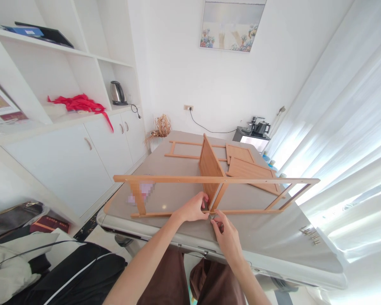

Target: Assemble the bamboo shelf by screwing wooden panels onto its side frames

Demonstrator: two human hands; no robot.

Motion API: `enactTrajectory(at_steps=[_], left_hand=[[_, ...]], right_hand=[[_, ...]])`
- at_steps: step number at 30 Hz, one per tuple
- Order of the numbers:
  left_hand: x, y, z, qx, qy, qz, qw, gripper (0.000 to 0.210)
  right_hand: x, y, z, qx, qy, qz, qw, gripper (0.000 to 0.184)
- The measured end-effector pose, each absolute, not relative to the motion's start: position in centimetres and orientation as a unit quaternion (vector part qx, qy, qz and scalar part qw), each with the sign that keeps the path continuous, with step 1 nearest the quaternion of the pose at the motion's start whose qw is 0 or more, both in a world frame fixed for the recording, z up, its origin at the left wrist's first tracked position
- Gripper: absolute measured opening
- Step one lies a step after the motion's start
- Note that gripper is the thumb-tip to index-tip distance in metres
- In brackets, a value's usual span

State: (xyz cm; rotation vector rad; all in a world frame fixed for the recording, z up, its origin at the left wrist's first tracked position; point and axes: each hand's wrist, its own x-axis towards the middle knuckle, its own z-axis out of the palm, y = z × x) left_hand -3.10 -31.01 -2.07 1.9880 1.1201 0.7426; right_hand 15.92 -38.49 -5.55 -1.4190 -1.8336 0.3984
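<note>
A light wooden ladder-like frame (174, 179) stands on its long edge near the table's front, its lower rail close to me. From the middle of it a wooden panel (208, 163) runs away toward the far side. My left hand (193, 208) is closed on the frame where the panel's near corner meets the lower rail. Right beside it, my right hand (227, 235) pinches a small metal piece against the rail's outer face. The fingers cover most of that piece, so its exact kind is unclear.
Beyond the frame lie another wooden frame (186, 156) and two loose panels (255, 173) on the grey table (266, 237). Several small metal screws (310, 235) sit near the right edge. White cabinets (97, 148) stand left and curtains (346, 140) hang right.
</note>
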Motion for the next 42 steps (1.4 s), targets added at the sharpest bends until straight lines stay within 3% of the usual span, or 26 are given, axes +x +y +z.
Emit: enactTrajectory(at_steps=[7, 14, 24, 28, 33, 42], left_hand=[[-3.3, -30.8, -2.2, 0.77, 0.422, 0.291, 0.38, 0.045], [-3.0, -30.6, -1.9, 0.753, 0.433, 0.312, 0.384, 0.031], [-2.6, -31.0, -1.2, 0.763, 0.486, 0.317, 0.283, 0.024], [-2.9, -31.0, -1.3, 0.774, 0.455, 0.312, 0.311, 0.027], [-3.4, -30.9, -1.7, 0.784, 0.416, 0.301, 0.351, 0.048], [-2.7, -30.4, -2.3, 0.77, 0.429, 0.292, 0.372, 0.051]], right_hand=[[17.0, -38.3, -5.6, -0.551, -0.742, 0.128, 0.36, 0.017], [18.0, -37.8, -4.6, -0.557, -0.765, 0.055, 0.319, 0.021], [18.0, -37.6, -5.2, -0.504, -0.794, 0.017, 0.339, 0.013], [18.0, -37.7, -5.2, -0.506, -0.792, 0.019, 0.342, 0.014], [17.9, -37.6, -5.2, -0.512, -0.786, 0.02, 0.346, 0.015], [17.9, -37.5, -5.5, -0.528, -0.775, 0.022, 0.347, 0.016]])
